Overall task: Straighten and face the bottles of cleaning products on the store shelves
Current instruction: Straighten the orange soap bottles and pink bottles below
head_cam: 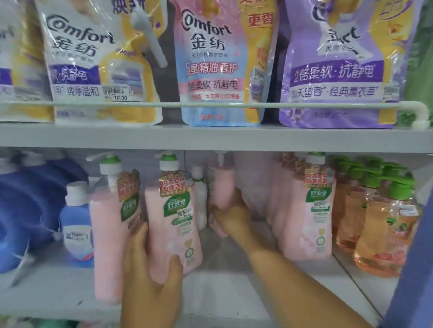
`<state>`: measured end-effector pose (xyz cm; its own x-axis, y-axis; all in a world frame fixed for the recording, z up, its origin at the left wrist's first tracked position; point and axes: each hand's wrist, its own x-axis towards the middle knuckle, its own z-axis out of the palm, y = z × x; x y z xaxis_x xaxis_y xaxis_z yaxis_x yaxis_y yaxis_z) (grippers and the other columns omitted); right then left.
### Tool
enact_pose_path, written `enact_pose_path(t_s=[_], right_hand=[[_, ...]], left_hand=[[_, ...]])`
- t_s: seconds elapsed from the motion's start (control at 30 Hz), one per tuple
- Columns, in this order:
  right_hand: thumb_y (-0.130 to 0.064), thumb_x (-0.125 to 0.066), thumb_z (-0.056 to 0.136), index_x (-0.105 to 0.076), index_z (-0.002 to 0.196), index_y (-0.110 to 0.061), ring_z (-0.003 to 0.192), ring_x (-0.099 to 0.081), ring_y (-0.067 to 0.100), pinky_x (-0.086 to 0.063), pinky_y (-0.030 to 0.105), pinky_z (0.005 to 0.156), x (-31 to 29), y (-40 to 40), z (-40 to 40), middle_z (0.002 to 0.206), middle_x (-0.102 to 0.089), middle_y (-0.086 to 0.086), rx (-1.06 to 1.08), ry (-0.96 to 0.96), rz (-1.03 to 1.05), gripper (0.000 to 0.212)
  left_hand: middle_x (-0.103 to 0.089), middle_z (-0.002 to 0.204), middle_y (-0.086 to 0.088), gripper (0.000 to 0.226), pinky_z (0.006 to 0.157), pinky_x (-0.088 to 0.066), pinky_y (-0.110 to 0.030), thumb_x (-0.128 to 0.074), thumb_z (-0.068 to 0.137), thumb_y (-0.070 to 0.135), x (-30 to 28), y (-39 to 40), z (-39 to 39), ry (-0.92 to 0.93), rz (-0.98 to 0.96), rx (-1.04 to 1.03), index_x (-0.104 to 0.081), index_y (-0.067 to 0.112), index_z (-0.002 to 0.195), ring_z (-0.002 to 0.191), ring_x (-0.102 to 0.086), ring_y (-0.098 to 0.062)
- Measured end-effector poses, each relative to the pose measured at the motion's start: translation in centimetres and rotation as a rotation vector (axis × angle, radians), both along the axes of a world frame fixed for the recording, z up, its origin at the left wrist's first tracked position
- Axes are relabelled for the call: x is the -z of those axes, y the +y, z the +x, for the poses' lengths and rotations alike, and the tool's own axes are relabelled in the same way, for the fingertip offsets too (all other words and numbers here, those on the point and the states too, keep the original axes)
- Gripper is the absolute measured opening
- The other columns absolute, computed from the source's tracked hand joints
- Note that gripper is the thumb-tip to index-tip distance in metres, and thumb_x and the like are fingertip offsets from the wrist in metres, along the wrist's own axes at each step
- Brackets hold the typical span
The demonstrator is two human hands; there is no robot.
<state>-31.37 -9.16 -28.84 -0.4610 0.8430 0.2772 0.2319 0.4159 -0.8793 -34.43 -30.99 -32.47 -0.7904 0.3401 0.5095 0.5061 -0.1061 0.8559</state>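
Lower shelf (pixel 229 285), pink pump bottles: four counted. One at front left (pixel 109 233), label turned aside; one front centre (pixel 175 219), label facing out, leaning slightly left; one at the rear (pixel 221 186); one at right (pixel 310 214), facing out, with more pink behind it that cannot be counted. All have white pumps with green collars and green-and-white labels under a red-and-gold tag.

Hands: two. Left hand (pixel 151 280) grips the front centre bottle low down, thumb on its face, fingers curled behind its left side. Right hand (pixel 233 212) reaches deep into the shelf and grips the rear bottle, fingers wrapped round its body.

Orange pump bottles (pixel 379 235) with green tops, far right: at least five, back ones overlapping.

Blue containers (pixel 19 211), left: blurred, count unclear; one small blue bottle (pixel 77 221) with white cap.

Upper shelf: refill pouches, four in view—white (pixel 90 57), pink (pixel 215 63), purple (pixel 341 65), and one cut off at left—behind a white rail (pixel 213 104). Tops cropped.
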Motion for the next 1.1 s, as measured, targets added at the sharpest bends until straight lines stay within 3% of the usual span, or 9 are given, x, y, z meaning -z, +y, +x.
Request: enact_pose_path(t_s=[0.07,0.2,0.33,0.47,0.53,0.7,0.83,0.97,1.1], right_hand=[[-0.026,-0.075,0.084,-0.048,0.127,-0.015,0.111,-0.064,0.026,-0.050,0.029,0.085,0.2,-0.3,0.6,0.120,-0.064,0.005,0.041,-0.024,0.037,0.052],[-0.042,-0.071,0.084,-0.039,0.125,-0.023,0.111,-0.066,0.033,-0.042,0.029,0.076,0.9,-1.3,3.1,0.123,-0.060,0.004,0.170,-0.201,0.062,0.055],[-0.067,-0.067,0.084,-0.037,0.135,-0.012,0.116,-0.054,0.032,-0.048,0.039,0.087,2.4,-4.1,5.1,0.133,-0.042,0.010,0.469,-0.325,0.259,0.081],[-0.053,-0.062,0.094,-0.033,0.145,-0.014,0.114,-0.056,0.030,-0.050,0.037,0.091,4.4,-3.9,6.6,0.138,-0.038,0.010,0.353,-0.240,0.253,0.071],[-0.045,-0.073,0.089,-0.043,0.129,-0.015,0.105,-0.058,0.026,-0.051,0.036,0.087,4.2,-3.3,6.8,0.124,-0.050,0.005,0.293,-0.142,0.123,0.058],[-0.051,-0.071,0.089,-0.054,0.093,-0.014,0.085,-0.066,0.026,-0.051,0.036,0.072,2.7,-3.9,7.0,0.089,-0.066,0.004,0.206,-0.015,-0.069,0.041],[-0.057,-0.064,0.085,-0.065,0.098,-0.035,0.087,-0.070,0.003,-0.052,0.013,0.071,2.9,-7.0,10.4,0.094,-0.074,-0.013,0.177,0.435,-0.070,0.025],[-0.058,-0.082,0.059,-0.043,0.133,-0.041,0.109,-0.066,-0.002,-0.055,0.018,0.087,2.4,-8.8,11.6,0.121,-0.066,-0.021,0.063,0.353,-0.025,0.085],[-0.056,-0.089,0.048,-0.034,0.141,-0.035,0.115,-0.060,0.003,-0.048,0.017,0.090,1.6,-8.2,13.9,0.129,-0.056,-0.015,0.243,0.314,0.072,0.110]], left_hand=[[-0.036,0.163,-0.006,0.090,0.124,-0.021,-0.038,-0.078,0.082,0.000,0.4,0.4,0.3,-0.037,-0.152,-0.038,-0.033,0.016,0.158,0.149,-0.033,-0.022],[-0.044,0.152,-0.019,0.092,0.115,-0.032,-0.048,-0.086,0.077,0.015,0.1,0.9,-0.2,0.082,-0.244,-0.155,-0.037,0.007,0.155,0.139,-0.040,-0.034],[-0.049,0.137,-0.021,0.092,0.108,-0.040,-0.051,-0.087,0.077,0.039,-0.3,2.1,-1.1,0.117,-0.337,-0.187,-0.043,0.009,0.152,0.127,-0.048,-0.039],[-0.059,0.111,0.014,0.076,0.077,-0.043,-0.036,-0.083,0.077,0.045,-0.3,2.8,-1.7,0.033,-0.234,-0.053,-0.043,0.039,0.141,0.099,-0.058,-0.015],[-0.057,0.096,0.034,0.075,0.068,-0.038,-0.025,-0.083,0.075,0.046,0.0,2.6,-2.0,0.031,-0.206,0.009,-0.040,0.046,0.136,0.083,-0.053,0.004],[-0.053,0.104,0.058,0.072,0.076,-0.049,-0.023,-0.087,0.069,0.049,-0.4,1.9,-1.0,-0.057,-0.238,0.193,-0.039,0.072,0.116,0.090,-0.060,0.019],[-0.058,0.110,0.050,0.076,0.076,-0.052,-0.022,-0.085,0.058,0.063,-0.4,2.7,1.6,-0.016,-0.208,0.273,-0.039,0.070,0.118,0.093,-0.061,0.021],[-0.065,0.107,0.040,0.067,0.063,-0.052,-0.014,-0.076,0.062,0.055,-0.5,5.2,4.1,0.026,-0.262,0.509,-0.041,0.065,0.117,0.088,-0.066,0.014],[-0.072,0.114,0.025,0.043,0.081,-0.053,-0.014,-0.066,0.073,0.042,-0.6,7.0,2.8,0.034,-0.349,0.667,-0.058,0.062,0.111,0.105,-0.069,0.001]])
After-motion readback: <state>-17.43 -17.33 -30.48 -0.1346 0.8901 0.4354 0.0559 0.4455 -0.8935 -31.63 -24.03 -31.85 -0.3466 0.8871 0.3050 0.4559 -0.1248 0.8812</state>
